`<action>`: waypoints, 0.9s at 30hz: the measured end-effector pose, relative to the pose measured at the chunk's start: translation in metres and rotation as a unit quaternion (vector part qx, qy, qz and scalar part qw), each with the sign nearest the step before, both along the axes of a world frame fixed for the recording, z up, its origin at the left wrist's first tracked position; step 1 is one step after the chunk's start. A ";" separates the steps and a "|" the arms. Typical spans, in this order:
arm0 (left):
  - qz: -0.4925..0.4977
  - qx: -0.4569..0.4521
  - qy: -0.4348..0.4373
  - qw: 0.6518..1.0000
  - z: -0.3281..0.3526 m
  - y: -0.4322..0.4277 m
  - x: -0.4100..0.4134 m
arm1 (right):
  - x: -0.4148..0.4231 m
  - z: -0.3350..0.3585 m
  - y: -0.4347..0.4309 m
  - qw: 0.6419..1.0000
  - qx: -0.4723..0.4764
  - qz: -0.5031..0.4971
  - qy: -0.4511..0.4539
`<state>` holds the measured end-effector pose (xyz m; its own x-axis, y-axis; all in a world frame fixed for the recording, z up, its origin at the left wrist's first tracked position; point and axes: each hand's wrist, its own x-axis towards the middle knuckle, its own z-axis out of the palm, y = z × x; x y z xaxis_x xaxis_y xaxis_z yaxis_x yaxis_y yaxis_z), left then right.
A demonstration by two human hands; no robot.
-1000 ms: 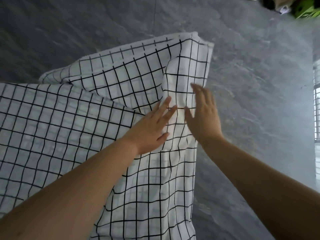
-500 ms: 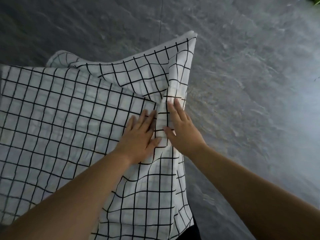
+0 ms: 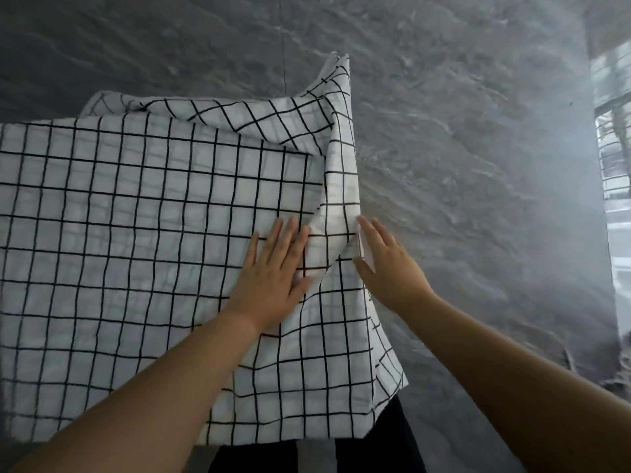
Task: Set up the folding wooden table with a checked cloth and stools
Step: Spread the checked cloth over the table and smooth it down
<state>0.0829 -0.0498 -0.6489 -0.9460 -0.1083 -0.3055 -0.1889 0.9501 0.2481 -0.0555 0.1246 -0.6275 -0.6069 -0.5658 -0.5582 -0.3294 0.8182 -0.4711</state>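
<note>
A white cloth with a black grid [image 3: 136, 233] is spread flat over the table, which it hides completely. Its far right corner is bunched and stands up in a fold. My left hand [image 3: 273, 274] lies flat, fingers apart, on the cloth near the right edge. My right hand [image 3: 389, 268] is open at that edge, fingertips against the hanging fold of cloth, gripping nothing. No stools are in view.
Grey marbled floor [image 3: 478, 165] surrounds the table at the back and right. A bright window or glass door with bars [image 3: 614, 148] runs along the right side. My dark trousers [image 3: 375, 452] show below the cloth's near edge.
Both hands have slid toward me along the right edge of the cloth, smoothing it. The flat spread area has grown and the raised fold at the far right corner has shifted right.
</note>
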 end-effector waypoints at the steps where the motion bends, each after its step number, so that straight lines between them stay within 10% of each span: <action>1: -0.006 -0.001 -0.004 1.000 0.001 0.001 0.012 | 0.014 0.001 0.007 1.000 0.003 -0.005 0.001; 11: -0.121 -0.015 -0.063 0.990 0.010 0.020 0.131 | 0.154 0.006 0.079 0.994 0.055 -0.089 0.019; 27: -0.227 -0.064 0.114 0.965 -0.017 0.095 0.210 | 0.238 -0.035 0.151 0.973 -0.028 -0.125 0.190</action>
<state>0.2932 0.0455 -0.6661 -0.9457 0.3109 -0.0948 0.3004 0.9475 0.1098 0.1821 0.2760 -0.6622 -0.8864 -0.3966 -0.2387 -0.2824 0.8719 -0.4001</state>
